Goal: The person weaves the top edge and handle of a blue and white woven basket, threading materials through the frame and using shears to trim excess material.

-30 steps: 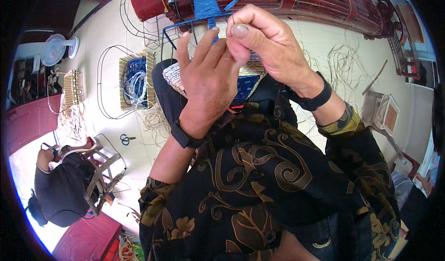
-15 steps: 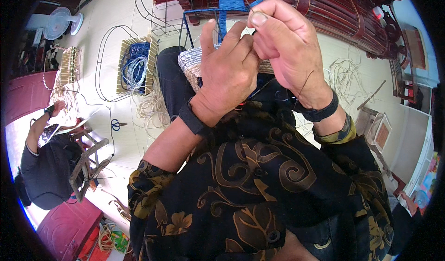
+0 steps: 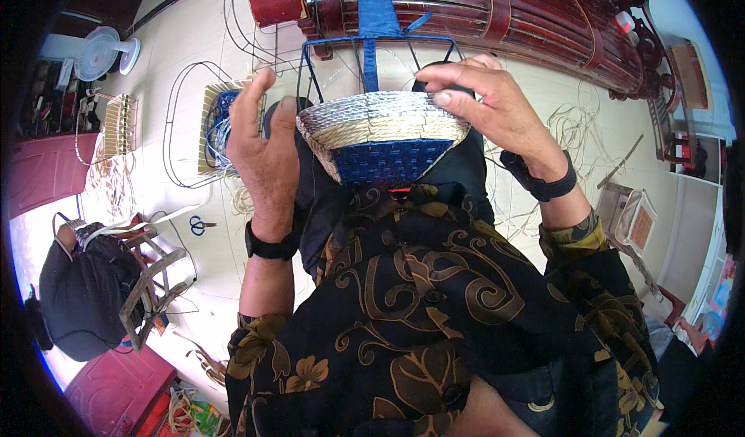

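A woven basket [image 3: 380,129] rests between my thighs, with a silver-white band at the rim, a cream band below and a dark blue woven part nearest me. From its far side rises a dark wire frame [image 3: 330,42], with a wide blue strip [image 3: 378,6] wrapped at its middle and a short loose blue end. Left of the basket, my left hand [image 3: 265,154] is raised, open, thumb apart from the fingers, holding nothing. My right hand [image 3: 497,105] hovers at the basket's right rim, thumb and forefinger parted; whether the thumb touches the rim I cannot tell.
Blue-handled scissors [image 3: 199,226] lie on the floor at left, near a slatted basket [image 3: 208,154] holding blue and white strands. Loose pale strips [image 3: 578,130] are scattered at right. A co-worker [image 3: 89,293] sits at far left. A dark red bench [image 3: 434,18] stands ahead.
My hands have parted from in front of the basket, the left moving left and the right slightly right and nearer. The pinching right fingers have opened, and the basket now shows.
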The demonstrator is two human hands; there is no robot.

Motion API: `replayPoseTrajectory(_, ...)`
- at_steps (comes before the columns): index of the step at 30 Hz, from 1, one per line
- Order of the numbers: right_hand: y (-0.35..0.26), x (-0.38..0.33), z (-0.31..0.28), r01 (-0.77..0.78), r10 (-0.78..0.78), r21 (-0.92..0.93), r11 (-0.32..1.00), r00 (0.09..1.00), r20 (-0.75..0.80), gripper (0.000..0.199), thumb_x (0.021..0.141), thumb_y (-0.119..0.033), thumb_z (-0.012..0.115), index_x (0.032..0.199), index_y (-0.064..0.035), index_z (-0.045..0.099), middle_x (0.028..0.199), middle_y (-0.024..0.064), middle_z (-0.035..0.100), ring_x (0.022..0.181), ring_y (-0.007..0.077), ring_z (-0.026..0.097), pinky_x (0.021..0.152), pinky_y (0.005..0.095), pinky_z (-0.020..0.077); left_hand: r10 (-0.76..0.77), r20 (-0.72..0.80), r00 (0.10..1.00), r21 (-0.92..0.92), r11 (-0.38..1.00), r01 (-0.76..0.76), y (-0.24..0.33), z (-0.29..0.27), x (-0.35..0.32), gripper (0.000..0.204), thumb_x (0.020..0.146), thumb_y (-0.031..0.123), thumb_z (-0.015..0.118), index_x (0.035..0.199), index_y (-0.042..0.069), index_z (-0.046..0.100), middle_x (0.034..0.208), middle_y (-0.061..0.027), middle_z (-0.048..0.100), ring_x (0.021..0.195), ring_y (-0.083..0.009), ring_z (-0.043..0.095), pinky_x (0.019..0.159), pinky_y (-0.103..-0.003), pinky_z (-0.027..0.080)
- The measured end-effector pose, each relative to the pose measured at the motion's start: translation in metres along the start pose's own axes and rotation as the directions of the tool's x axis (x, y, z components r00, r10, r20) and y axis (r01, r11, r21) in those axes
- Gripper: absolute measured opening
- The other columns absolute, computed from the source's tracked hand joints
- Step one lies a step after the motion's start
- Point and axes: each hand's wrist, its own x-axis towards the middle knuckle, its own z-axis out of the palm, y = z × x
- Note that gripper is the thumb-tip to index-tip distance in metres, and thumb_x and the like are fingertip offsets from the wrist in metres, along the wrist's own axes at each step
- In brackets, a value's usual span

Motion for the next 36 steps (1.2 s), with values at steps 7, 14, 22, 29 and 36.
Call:
replayPoseTrajectory(7, -0.014, 0.015, 0.013, -0.163, 0.145, 0.108, 0.981, 0.976, 0.163, 0.016, 0.083, -0.019, 0.058, 0.087, -0.0050, 0.065, 0.055, 0.0043, 0.054, 0.049, 0.0110, 0.049, 0.051, 0.0252, 0.0387, -0.267, 0.136, 0.954, -0.274, 0.915, 0.295, -0.002, 0.006, -0.013, 0.026, 0.082, 0.011, 0.058, 0.107, 0.001, 0.058, 0.100, -0.0103, 0.059, 0.095, -0.0206, 0.055, 0.085, -0.029, 0.041)
replayPoseTrajectory(14, -0.025, 0.016, -0.003, -0.408, 0.360, 0.087, 0.909, 0.873, 0.329, 0.018, 0.085, -0.022, 0.057, 0.087, -0.0051, 0.063, 0.067, 0.0017, 0.056, 0.062, 0.0091, 0.047, 0.060, 0.0253, 0.0396, -0.048, 0.119, 0.992, -0.126, 0.990, 0.063, -0.002, 0.004, -0.012, 0.023, 0.080, 0.010, 0.060, 0.101, 0.002, 0.060, 0.098, -0.0114, 0.060, 0.095, -0.0240, 0.055, 0.084, -0.032, 0.041)
replayPoseTrajectory(22, -0.034, 0.014, 0.000, -0.398, 0.349, 0.188, 0.898, 0.904, 0.246, 0.013, 0.083, -0.016, 0.058, 0.092, -0.0086, 0.064, 0.055, 0.0026, 0.053, 0.048, 0.0091, 0.045, 0.048, 0.0247, 0.0359, 0.315, 0.254, 0.914, 0.243, 0.894, -0.376, 0.040, 0.011, -0.005, 0.025, 0.071, 0.006, 0.063, 0.096, 0.013, 0.067, 0.119, -0.0091, 0.050, 0.117, -0.0279, 0.039, 0.097, -0.040, 0.026)
replayPoseTrajectory(29, -0.024, 0.006, 0.010, -0.106, 0.095, 0.170, 0.980, 0.993, 0.069, 0.015, 0.080, -0.014, 0.060, 0.093, -0.0095, 0.066, 0.050, 0.0035, 0.049, 0.044, 0.0095, 0.042, 0.046, 0.0245, 0.0334, 0.285, 0.309, 0.907, 0.242, 0.899, -0.365, 0.040, 0.020, -0.011, 0.016, 0.073, 0.010, 0.061, 0.087, 0.015, 0.068, 0.113, -0.0091, 0.051, 0.116, -0.0290, 0.038, 0.095, -0.041, 0.026)
replayPoseTrajectory(36, -0.023, 0.007, 0.012, -0.079, 0.070, 0.189, 0.979, 0.996, 0.056, 0.012, 0.080, -0.012, 0.060, 0.090, -0.0078, 0.066, 0.049, 0.0031, 0.049, 0.044, 0.0090, 0.042, 0.046, 0.0248, 0.0335, 0.336, 0.276, 0.900, 0.183, 0.901, -0.393, 0.032, 0.021, -0.010, 0.026, 0.064, 0.007, 0.068, 0.087, 0.018, 0.067, 0.106, -0.0088, 0.052, 0.115, -0.0298, 0.039, 0.092, -0.048, 0.022)
